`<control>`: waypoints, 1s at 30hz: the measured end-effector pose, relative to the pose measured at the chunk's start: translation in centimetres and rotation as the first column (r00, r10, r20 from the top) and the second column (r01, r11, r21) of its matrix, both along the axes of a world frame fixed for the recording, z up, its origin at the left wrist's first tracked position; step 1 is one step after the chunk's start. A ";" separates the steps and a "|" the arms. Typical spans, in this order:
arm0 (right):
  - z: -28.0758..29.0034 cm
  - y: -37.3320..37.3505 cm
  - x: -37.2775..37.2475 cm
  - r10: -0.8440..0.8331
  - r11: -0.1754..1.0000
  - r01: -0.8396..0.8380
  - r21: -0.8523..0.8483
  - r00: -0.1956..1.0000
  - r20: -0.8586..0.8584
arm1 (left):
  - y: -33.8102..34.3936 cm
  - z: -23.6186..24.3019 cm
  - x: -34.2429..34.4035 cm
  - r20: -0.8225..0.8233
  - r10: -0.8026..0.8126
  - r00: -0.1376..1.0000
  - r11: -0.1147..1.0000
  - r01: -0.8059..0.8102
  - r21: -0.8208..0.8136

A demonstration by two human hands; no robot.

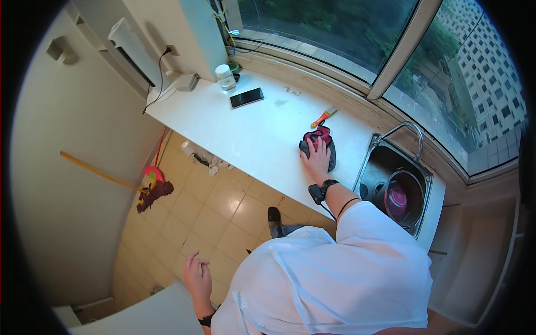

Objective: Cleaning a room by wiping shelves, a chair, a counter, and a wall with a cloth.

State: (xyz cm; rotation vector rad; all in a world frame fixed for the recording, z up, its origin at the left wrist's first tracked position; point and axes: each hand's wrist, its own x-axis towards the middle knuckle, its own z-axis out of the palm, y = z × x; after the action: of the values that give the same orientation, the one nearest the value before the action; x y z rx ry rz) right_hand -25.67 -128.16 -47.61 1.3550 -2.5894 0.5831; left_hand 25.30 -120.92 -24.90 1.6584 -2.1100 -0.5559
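My right hand (318,159) rests on a bunched dark grey and red cloth (330,146) on the white counter (251,134). Its fingers bend over the red part and press it down; the fingertips are partly lost in the folds. Just beyond the cloth lies a paint brush (324,116) with an orange-red and yellow handle, its bristles toward the window. At the lower left my left hand (198,277) hangs in the air away from the counter, fingers loosely bent and apart, with nothing in it. Each wrist wears a black band.
Right of the cloth is a metal sink (364,174) with a curved faucet (412,127) and a dark pot (414,190) holding something pink. A phone (247,97) and a white-capped jar (225,77) stand farther left. A mop (155,195) leans at the left wall.
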 end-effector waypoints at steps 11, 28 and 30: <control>1.3 1.1 3.1 0.311 0.946 -0.318 0.067 0.945 0.097 | -19.1 -8.0 -8.5 0.093 -0.508 0.856 0.820 0.447 0.357; 2.0 7.0 0.7 -0.282 0.957 0.276 0.092 0.957 0.064 | -37.5 -18.2 -19.6 0.374 -0.606 0.701 0.783 0.446 0.433; 1.6 5.6 1.1 -0.362 0.929 0.356 0.106 0.931 0.048 | -37.8 -18.0 -19.8 0.392 -0.592 0.704 0.796 0.431 0.426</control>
State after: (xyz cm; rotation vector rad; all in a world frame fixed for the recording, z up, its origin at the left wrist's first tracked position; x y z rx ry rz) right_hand -24.58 -122.57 -46.04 0.8567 -2.8522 0.4543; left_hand 5.50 -158.75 -42.92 1.4446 -3.0784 -0.6911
